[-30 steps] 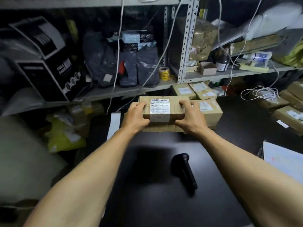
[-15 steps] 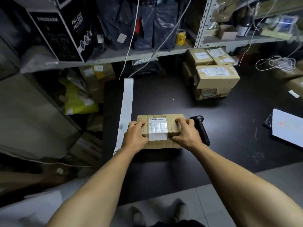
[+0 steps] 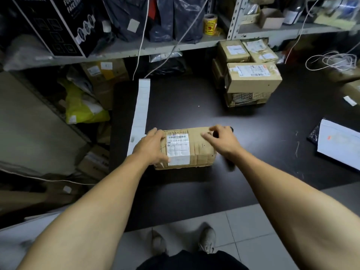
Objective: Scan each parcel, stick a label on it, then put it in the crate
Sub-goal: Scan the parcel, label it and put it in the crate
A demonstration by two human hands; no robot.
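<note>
1. The brown taped cardboard parcel (image 3: 187, 148) now rests on the black tabletop (image 3: 253, 133), just right of the white label strip (image 3: 140, 114).
2. Left hand (image 3: 152, 148) still grips its end; right hand (image 3: 222, 141) has let go, fingers loose (probably heading for the scanner behind it).

Two hands show, the left hand (image 3: 151, 148) and the right hand (image 3: 222, 140), over one brown parcel (image 3: 198, 151) at the centre of the frame. At the upper right of the dark surface (image 3: 194, 191) stands a stack of at least four more parcels (image 3: 251, 79). One label strip (image 3: 141, 106) lies left of centre, one yellow tape roll (image 3: 210, 25) sits on the shelf at the top, and two shoes (image 3: 207, 241) show at the bottom.
</note>
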